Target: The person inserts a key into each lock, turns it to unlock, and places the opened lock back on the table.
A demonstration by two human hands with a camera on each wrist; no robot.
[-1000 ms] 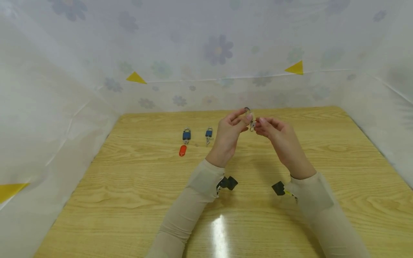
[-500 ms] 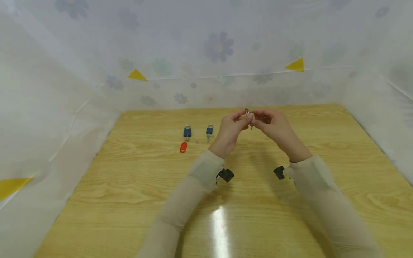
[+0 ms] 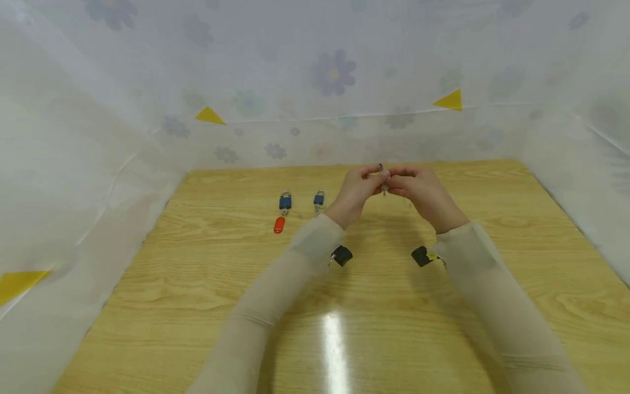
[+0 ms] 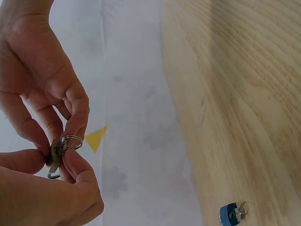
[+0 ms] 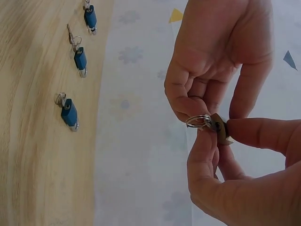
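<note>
Both hands, left (image 3: 355,192) and right (image 3: 422,192), pinch a small lock (image 5: 219,128). Only the wrist views show its key ring (image 5: 198,121). No writing can be read.

Small padlock (image 5: 220,128) mostly behind fingers (image 5: 203,151)

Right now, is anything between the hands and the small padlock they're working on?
Nothing visible. The left hand and right hand both pinch the small brass padlock and its key ring directly, above the wooden table. The blue padlocks lie apart, to the left.
</note>
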